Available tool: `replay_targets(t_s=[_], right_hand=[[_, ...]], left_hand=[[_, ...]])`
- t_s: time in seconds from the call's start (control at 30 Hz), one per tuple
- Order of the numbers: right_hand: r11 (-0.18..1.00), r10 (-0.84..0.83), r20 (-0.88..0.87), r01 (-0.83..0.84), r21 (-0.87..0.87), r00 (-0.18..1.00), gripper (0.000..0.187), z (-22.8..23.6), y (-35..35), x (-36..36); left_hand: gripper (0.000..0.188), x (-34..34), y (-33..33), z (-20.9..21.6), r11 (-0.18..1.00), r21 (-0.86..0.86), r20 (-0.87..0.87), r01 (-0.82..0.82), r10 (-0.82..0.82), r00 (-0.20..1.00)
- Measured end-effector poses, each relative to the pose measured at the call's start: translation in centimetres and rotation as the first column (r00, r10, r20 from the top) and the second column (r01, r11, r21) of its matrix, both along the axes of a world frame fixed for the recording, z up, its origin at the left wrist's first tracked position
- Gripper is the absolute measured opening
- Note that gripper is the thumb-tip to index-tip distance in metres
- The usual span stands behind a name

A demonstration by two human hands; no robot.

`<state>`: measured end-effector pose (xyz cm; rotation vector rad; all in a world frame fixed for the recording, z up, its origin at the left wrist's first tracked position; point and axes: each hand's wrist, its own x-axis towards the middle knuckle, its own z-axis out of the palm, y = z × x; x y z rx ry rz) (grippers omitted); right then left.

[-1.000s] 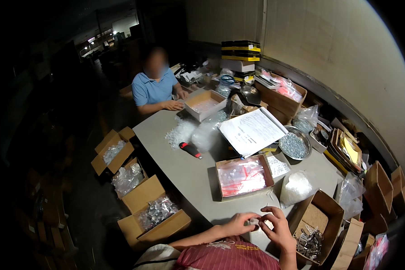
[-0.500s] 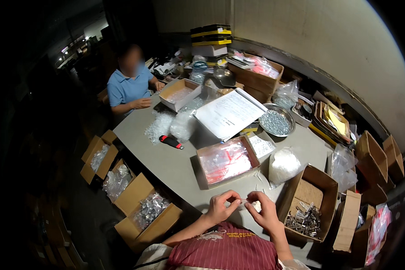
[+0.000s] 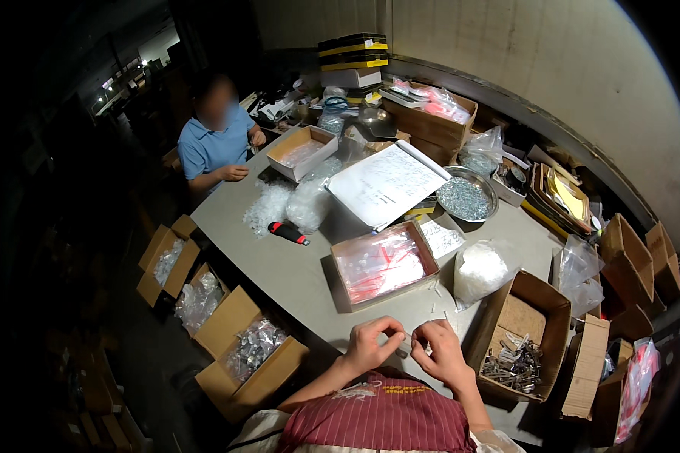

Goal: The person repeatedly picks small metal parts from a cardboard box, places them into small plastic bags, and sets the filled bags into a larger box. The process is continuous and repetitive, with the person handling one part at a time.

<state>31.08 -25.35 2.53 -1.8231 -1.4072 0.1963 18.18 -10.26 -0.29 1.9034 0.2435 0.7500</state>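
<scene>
My left hand [image 3: 373,344] is over the near table edge, thumb and forefinger pinched together on something too small to make out. Close beside it, my right hand [image 3: 440,350] is also closed, fingers curled, with a bit of something white showing between them. A narrow gap separates the two hands. Just beyond them stands a shallow cardboard box [image 3: 429,262] of clear plastic bags with red edges. A few small white pieces [image 3: 439,288] lie on the table between that box and a clear bag of white parts [image 3: 482,270].
At right is a cardboard box [image 3: 555,300] with metal clips. A red-and-black-handled tool [image 3: 287,232], a clipboard [image 3: 385,185] and a steel bowl of small metal parts [image 3: 467,195] lie farther back. Open cartons [image 3: 234,311] stand left below the table. A person in blue [image 3: 215,143] sits across.
My hands have drawn slightly apart, and the thin piece stretched between the fingertips no longer shows. Less white shows in my right hand. The other person's hand has lifted off the table.
</scene>
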Motion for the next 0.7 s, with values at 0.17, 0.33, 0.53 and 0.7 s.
replay_targets(t_s=[0.17,0.33,0.53,0.7], right_hand=[[0.999,-0.017,-0.067,0.019,0.037,0.998,0.011,0.3,0.1,-0.1],[0.998,-0.063,-0.292,0.067,0.003,0.954,0.01,0.9,0.6,-0.9],[0.972,0.145,-0.248,-0.09,0.218,0.958,0.007,1.4,4.0,-1.9],[0.981,0.134,-0.334,-0.076,0.18,0.933,0.009,-1.2,6.6,0.1]], left_hand=[[0.008,-0.5,1.5,-1.2,0.959,-0.283,0.005,0.02,-0.019,1.0],[0.013,-0.3,1.7,-2.7,0.734,-0.667,0.162,0.127,-0.023,0.987],[0.02,-0.4,1.2,-1.4,0.517,-0.852,0.096,0.084,-0.004,0.995],[0.019,-1.8,3.4,-2.4,0.357,-0.927,-0.069,-0.115,0.138,0.988]])
